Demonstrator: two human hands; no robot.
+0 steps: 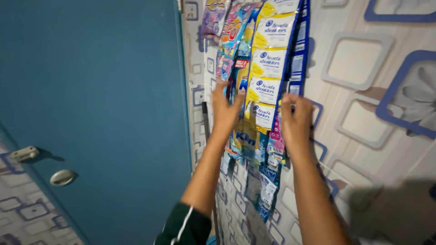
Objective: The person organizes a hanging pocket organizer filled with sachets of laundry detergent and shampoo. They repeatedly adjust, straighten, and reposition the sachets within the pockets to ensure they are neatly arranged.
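Nearest, a dark green sleeve with a white stripe (181, 227) covers the left upper arm at the bottom edge; both bare forearms rise from there toward the wall. The left hand (225, 109) is raised with its back to the camera, fingers together and pressed flat against the hanging sachet strips (254, 90), its fingertips at the seam between a pink strip and a blue one. The right hand (295, 120) is lifted just right of it, fingers curled onto the right edge of the white and yellow sachet strip (268, 68); whether it pinches that edge or only touches it I cannot tell.

The strips hang side by side down the wall: purple and pink ones at the left, white-and-yellow in the middle, a dark blue strip (300, 50) at the right, and smaller pink and teal sachets (270, 177) dangling below the hands. Behind them is wallpaper (363, 68) with grey and blue squares. Far left stands a blue door (91, 90) with a metal latch (25, 153) and a round knob (62, 177).
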